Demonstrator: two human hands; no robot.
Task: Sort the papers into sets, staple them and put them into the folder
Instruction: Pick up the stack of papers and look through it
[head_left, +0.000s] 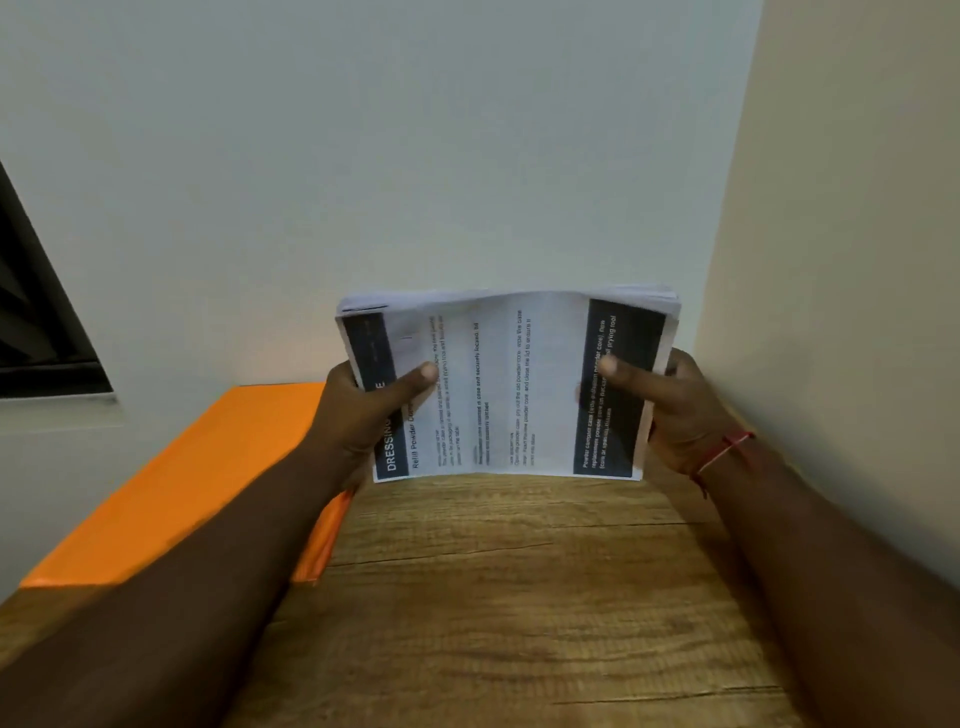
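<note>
Barely begun: you hold the whole stack of papers (498, 384) undivided, on edge on the table (519, 597).
Your left hand (358, 410) and right hand (675, 405) each grip one side of the stack. The thumbs press on the front sheet, and the other fingers are behind it, out of sight. The lower edge seems to rest on the wood. By my reading, nothing is sorted into sets, stapled or filed, so every step is left. Count: one stack, its sheets too tightly packed to number; one orange folder (208, 467), lying flat near your left forearm, by the wall; no stapler in view; one red thread (722, 452) on your right wrist.
</note>
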